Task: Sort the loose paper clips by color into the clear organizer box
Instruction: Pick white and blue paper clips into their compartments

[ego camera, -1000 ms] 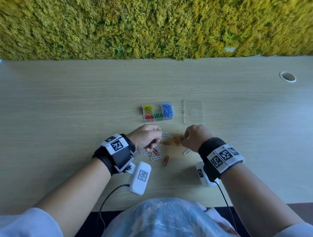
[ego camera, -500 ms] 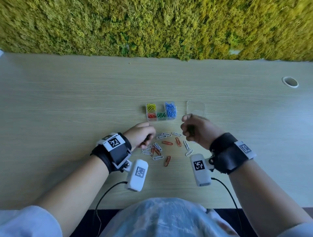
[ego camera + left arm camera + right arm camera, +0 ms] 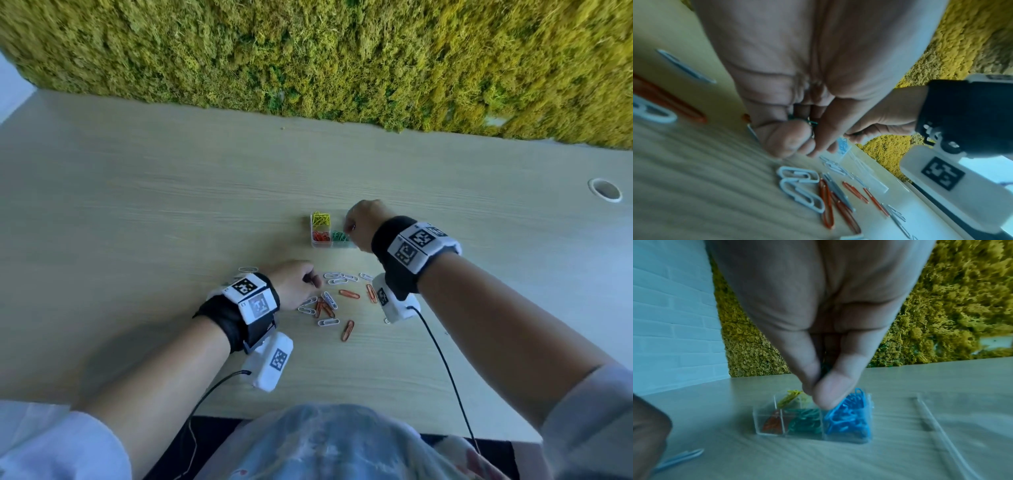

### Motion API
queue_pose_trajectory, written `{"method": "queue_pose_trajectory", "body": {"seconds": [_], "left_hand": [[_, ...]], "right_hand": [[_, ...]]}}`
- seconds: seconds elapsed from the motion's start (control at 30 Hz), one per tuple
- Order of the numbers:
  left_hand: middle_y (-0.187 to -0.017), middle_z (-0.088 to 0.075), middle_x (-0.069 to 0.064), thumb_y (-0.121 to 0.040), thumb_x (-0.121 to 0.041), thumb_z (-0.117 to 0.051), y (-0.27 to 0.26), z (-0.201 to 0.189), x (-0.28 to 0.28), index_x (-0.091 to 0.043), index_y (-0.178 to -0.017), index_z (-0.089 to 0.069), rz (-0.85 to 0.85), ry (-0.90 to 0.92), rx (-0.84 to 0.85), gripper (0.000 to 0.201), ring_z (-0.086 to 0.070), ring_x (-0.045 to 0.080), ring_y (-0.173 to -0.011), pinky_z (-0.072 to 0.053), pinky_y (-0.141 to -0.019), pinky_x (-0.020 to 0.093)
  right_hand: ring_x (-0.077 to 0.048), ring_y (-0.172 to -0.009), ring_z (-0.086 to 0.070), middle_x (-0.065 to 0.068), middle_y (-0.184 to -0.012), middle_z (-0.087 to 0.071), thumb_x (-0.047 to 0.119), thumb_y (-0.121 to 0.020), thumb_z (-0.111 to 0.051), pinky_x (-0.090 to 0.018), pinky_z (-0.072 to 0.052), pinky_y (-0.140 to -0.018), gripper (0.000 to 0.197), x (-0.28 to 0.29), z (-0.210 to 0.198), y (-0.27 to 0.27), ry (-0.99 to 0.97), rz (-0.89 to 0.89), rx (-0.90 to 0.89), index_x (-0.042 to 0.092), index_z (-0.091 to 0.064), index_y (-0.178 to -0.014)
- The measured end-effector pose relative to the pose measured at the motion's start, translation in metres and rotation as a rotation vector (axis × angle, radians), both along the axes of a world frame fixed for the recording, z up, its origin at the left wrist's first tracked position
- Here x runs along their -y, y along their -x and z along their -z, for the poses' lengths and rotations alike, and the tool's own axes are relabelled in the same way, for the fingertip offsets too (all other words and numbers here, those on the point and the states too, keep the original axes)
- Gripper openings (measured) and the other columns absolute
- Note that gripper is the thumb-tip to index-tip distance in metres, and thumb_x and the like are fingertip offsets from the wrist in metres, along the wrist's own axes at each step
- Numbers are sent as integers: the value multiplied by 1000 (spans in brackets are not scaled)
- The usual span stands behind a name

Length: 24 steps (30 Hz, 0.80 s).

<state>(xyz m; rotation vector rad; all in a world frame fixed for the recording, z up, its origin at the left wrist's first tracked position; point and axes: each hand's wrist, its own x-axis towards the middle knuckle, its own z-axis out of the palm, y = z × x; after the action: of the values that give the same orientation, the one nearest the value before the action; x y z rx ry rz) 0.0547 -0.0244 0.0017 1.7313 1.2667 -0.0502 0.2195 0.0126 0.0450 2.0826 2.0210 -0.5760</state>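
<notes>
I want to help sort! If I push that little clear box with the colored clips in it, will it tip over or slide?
The small clear plastic organizer box looks low and wide, so it would probably slide, not tip. It seems light, holding only thin clips. The smooth pale wooden table likely lets it skid easily.

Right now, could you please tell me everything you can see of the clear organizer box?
The clear organizer box is a small, lidless, transparent plastic tray sitting flat on the wooden desk. Thin walls divide it into compartments holding yellow, orange-red, green and blue clips. The right hand hovers above it, fingertips pinched together; whether it touches the box is unclear.
</notes>
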Motion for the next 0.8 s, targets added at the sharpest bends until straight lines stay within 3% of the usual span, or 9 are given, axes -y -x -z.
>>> {"method": "queue_pose_trajectory", "body": {"seconds": [0.1,0.2,0.27,0.33,0.4,0.47,0.63,0.8], "left_hand": [[-82,-52,-10,-93,-4,-46,2,-2,-4,-11,-99,-62,4,-56,-5,18,-42,-3,-56,-33,-41,6],[-77,-52,-9,-92,0,-45,4,-7,-6,-11,-97,-62,7,-128,-7,20,-43,-2,-57,-35,-44,5],[-82,-55,-6,-90,1,-46,4,-8,-8,-13,-93,-61,-17,-151,6,21,-50,6,-65,-39,-53,11],[-86,-56,-4,-89,2,-46,1,-9,-11,-13,-93,-61,-31,-177,8,21,-53,13,-74,-43,-60,18],[-88,-56,-4,-89,1,-47,-4,-11,-13,-12,-95,-63,-14,-227,-18,22,-54,14,-79,-41,-59,17],[-91,-59,-4,-88,0,-49,-12,-11,-16,-15,-94,-63,11,-281,-42,22,-56,15,-83,-43,-66,18],[-101,-65,3,-86,0,-49,-39,-18,-31,-15,-100,-62,32,-382,-105,24,-59,21,-88,-50,-79,30],[-108,-63,2,-85,0,-53,-63,-28,-47,-17,-100,-64,19,-492,-148,26,-53,18,-81,-45,-71,26]], "right_hand": [[-28,-110,-60,-13,-121,-62,8,-90,-51,-35,-51,-92,32,-8,-1,9,-24,29,-22,5,-62,-119],[-25,-105,-62,-11,-121,-62,2,-90,-50,-27,-53,-82,34,-10,-3,15,-84,20,-10,8,-60,-122],[-26,-105,-61,-11,-122,-60,0,-90,-51,-25,-49,-75,37,-10,-1,11,-100,49,-49,10,-58,-125],[-26,-103,-62,-10,-120,-61,0,-90,-50,-24,-46,-70,37,-8,-1,4,-132,106,-104,13,-59,-123],[-26,-96,-63,-9,-116,-63,2,-90,-49,-25,-47,-67,34,-3,1,-6,-145,148,-148,15,-61,-119],[-25,-86,-63,-8,-110,-65,9,-89,-52,-27,-48,-66,28,6,5,-15,-171,174,-178,19,-64,-112],[-21,-68,-60,-5,-101,-69,16,-87,-56,-28,-54,-68,24,31,17,-35,-138,270,-276,25,-66,-107],[-21,-84,-66,-3,-101,-71,18,-86,-57,-29,-55,-78,25,47,19,-47,-167,325,-316,24,-66,-109]]}}
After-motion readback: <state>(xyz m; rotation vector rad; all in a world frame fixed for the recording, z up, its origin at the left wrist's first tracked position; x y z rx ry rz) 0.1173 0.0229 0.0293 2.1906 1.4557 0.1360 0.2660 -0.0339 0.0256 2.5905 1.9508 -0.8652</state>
